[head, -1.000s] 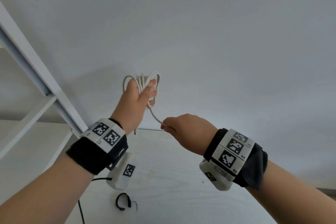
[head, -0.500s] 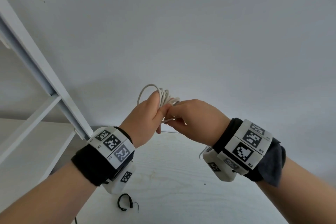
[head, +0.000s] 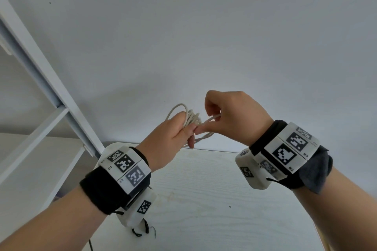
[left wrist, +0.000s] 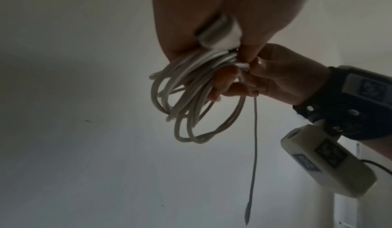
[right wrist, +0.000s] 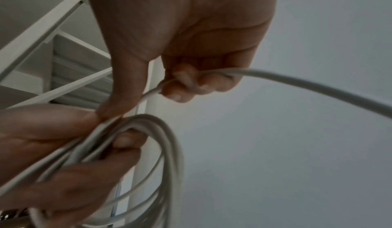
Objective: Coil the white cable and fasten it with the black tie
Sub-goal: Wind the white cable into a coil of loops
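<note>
My left hand (head: 186, 133) is raised above the table and grips a bundle of loops of the white cable (head: 190, 118). The left wrist view shows the cable's loops (left wrist: 191, 107) hanging from the fist, a white plug (left wrist: 214, 32) against the palm and a loose tail (left wrist: 253, 147) dangling straight down. My right hand (head: 207, 121) is right beside the left, its fingers curled round a strand of the cable (right wrist: 297, 84) that leads into the bundle. The black tie (head: 140, 230) lies on the table, half hidden under my left wrist unit.
A white wood-grain table (head: 214, 199) lies below both hands. A white shelf frame (head: 51, 87) slants along the left, with a lower shelf board (head: 30, 169) beside the table. A plain grey wall fills the background.
My right hand brought its strand from lower right up to the left hand, then rose above it. The loops in the left hand have grown, and both hands drifted right.
</note>
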The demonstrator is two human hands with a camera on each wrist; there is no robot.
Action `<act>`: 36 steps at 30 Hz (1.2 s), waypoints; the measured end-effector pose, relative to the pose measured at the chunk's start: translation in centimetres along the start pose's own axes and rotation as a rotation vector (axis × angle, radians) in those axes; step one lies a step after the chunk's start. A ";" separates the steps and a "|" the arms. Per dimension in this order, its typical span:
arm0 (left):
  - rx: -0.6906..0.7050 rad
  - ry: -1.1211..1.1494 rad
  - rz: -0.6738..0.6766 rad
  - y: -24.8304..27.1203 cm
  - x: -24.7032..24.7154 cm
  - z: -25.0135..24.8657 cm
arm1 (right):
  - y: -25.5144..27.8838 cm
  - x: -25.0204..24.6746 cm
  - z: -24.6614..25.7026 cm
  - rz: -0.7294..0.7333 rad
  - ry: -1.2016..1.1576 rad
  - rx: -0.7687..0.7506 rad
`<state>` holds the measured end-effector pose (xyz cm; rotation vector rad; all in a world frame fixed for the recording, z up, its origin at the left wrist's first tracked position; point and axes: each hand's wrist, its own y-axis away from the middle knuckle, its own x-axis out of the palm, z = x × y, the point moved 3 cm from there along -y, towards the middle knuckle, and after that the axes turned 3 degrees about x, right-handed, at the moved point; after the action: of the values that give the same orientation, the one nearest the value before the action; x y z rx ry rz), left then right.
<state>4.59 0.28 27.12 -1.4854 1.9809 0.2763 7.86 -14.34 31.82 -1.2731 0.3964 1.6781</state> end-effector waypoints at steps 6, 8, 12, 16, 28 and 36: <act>-0.049 0.151 0.102 1.1 0.9 -0.2 | -0.6 -1.1 -2.5 -0.165 -0.078 0.077; -0.122 0.343 0.124 1.2 1.2 -0.3 | -0.6 -0.6 -3.0 -0.124 -0.123 0.105; -0.217 0.582 0.076 1.0 0.5 -0.3 | 0.2 1.6 -3.5 0.214 -0.358 0.081; -0.242 0.613 0.109 1.0 0.2 -0.3 | 0.9 2.3 -3.6 0.480 -0.497 0.088; -0.269 0.809 0.195 0.5 -0.4 -0.3 | 0.6 3.2 -3.2 0.550 -0.792 0.037; -0.234 0.869 0.268 0.3 -0.1 -0.6 | -0.4 2.6 -3.2 0.380 -0.651 -0.010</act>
<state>4.10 0.22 27.57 -1.6433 2.9275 -0.0558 9.95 -15.18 28.31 -0.6128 0.2373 2.2988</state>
